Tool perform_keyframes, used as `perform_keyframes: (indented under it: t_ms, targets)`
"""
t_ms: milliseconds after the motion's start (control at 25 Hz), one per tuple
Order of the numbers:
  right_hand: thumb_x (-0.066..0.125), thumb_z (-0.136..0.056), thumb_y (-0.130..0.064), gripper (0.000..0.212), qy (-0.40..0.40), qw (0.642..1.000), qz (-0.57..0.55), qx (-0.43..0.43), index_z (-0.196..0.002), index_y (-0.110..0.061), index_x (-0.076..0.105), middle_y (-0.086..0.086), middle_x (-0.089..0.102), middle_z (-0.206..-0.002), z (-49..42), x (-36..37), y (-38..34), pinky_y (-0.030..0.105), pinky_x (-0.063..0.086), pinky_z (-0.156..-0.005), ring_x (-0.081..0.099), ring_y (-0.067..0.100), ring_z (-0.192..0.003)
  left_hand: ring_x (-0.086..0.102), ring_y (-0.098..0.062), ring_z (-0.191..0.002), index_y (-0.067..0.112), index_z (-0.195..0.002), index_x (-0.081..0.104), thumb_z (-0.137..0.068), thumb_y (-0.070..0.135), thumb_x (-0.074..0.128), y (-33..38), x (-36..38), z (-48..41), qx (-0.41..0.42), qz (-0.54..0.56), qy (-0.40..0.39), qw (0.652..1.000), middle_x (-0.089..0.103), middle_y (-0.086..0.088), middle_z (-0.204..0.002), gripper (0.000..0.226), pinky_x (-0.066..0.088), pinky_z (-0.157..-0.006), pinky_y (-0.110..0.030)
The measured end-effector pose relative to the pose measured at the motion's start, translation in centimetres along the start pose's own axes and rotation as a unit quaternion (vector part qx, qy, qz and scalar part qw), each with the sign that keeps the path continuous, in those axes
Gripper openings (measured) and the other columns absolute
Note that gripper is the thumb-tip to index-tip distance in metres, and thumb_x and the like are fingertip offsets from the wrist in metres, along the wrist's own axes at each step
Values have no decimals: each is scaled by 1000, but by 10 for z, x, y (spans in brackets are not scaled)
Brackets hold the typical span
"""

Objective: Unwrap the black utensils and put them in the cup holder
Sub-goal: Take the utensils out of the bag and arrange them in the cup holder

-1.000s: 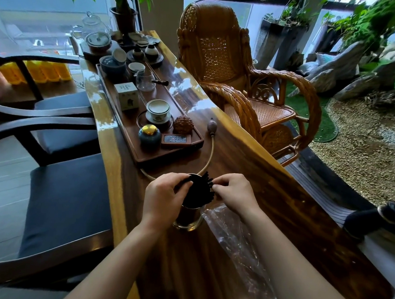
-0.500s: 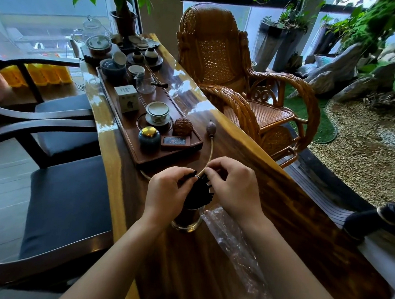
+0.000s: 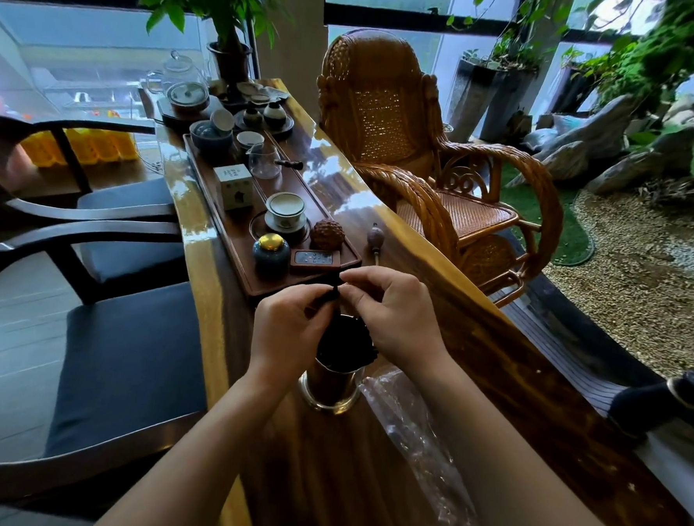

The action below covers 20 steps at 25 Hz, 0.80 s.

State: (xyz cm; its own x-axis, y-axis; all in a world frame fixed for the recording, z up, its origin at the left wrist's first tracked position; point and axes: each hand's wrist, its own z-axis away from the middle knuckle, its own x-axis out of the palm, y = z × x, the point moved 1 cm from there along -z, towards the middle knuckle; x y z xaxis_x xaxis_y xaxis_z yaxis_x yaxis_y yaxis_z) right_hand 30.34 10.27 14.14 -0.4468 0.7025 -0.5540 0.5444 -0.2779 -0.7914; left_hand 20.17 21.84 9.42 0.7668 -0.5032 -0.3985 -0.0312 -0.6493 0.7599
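A shiny metal cup holder stands on the wooden table, filled with a bunch of black utensils that stick up out of it. Above the cup, my left hand and my right hand meet fingertip to fingertip, both pinching a small black utensil piece. The clear plastic wrapper lies crumpled on the table, to the right of the cup and under my right forearm.
A long wooden tea tray with cups, a lidded jar, a small box and a glass pitcher lies just beyond my hands. A rattan rocking chair stands at the table's right, dark chairs at its left.
Both hands have risen from the sides of the utensil bunch to above it, and their fingertips have closed together on a small black piece. The head camera has tilted slightly upward.
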Motion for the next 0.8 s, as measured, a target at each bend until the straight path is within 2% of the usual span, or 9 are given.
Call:
perform_keyframes:
  t_ms: [200,320,400,520,640,800]
  targets:
    - [72,-91,-16,17,-8,998,-65,23,-107,-19,76,-5,77,-96,1,-1,3,35,62,-82,73,9,-90,73,2,-85,27,-107,71,-87,12,75,0,-13,1,-30,47,19,998,72,17,-93,26,59,-71,-16]
    - [71,-92,-19,16,38,997,-42,43,-106,-21,76,-8,76,-92,10,-8,18,38,62,-80,72,8,-86,75,-4,-87,18,-108,76,-89,15,74,-11,-30,2,-147,134,82,977,79,7,-93,19,60,-73,-18]
    - [70,-92,-21,19,42,998,2,46,-111,-21,75,-8,76,-98,18,-7,26,38,61,-83,71,7,-90,77,-14,-89,9,-104,76,-90,13,72,-15,-42,2,-233,268,142,924,80,-1,-92,15,61,-74,-22]
    - [63,-97,-28,32,6,998,38,54,-128,-21,67,-3,72,-119,25,-2,35,37,56,-95,66,11,-107,74,-24,-95,7,-93,74,-91,6,69,-15,-52,2,-338,424,217,812,76,-6,-92,6,61,-70,-23]
    - [52,-103,-30,38,4,985,-107,137,-139,-21,58,2,67,-130,25,4,37,35,57,-96,65,14,-115,69,-27,-104,4,-97,69,-91,5,67,-18,-51,5,-408,500,235,727,70,-13,-106,6,62,-67,-25]
    - [50,-104,-18,32,56,923,-320,208,-132,-8,62,14,72,-114,25,5,35,27,63,-73,76,25,-92,68,-24,-100,4,-91,69,-91,5,67,-18,-38,13,-451,526,226,685,69,-11,-97,2,61,-62,-25]
